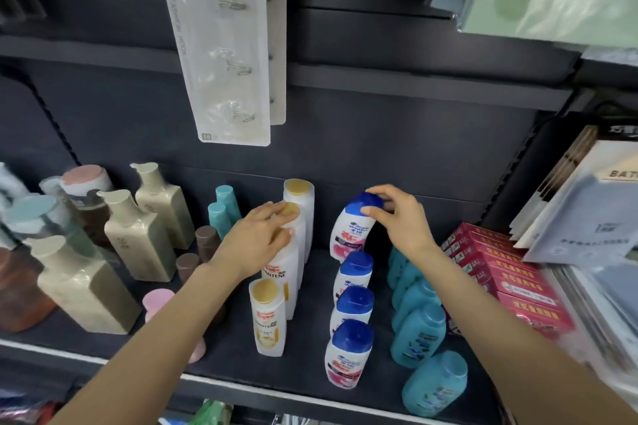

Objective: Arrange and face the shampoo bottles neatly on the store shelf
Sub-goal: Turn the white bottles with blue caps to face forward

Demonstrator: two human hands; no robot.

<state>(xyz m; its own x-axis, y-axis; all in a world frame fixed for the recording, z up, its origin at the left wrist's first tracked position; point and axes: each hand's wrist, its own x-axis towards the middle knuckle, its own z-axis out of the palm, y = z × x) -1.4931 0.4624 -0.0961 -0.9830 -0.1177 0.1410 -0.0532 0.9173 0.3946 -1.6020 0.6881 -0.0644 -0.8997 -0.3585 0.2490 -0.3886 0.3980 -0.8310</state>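
Observation:
On the dark shelf (303, 373) stand rows of small shampoo bottles running front to back. A row of white bottles with gold caps (267, 317) is in the middle, and my left hand (257, 238) rests with straight fingers on the caps of two of them. To the right is a row of white bottles with blue caps (348, 354). My right hand (397, 217) pinches the blue cap of the rearmost one (348, 228), which tilts to the left. A row of teal bottles (417, 331) stands further right.
Beige pump bottles (138, 235) and brown-capped bottles (207, 241) fill the left side, with a pink-capped bottle (157, 300) under my left forearm. Red boxes (500, 272) and stacked packets lie at the right. A pack of hooks (221, 45) hangs above.

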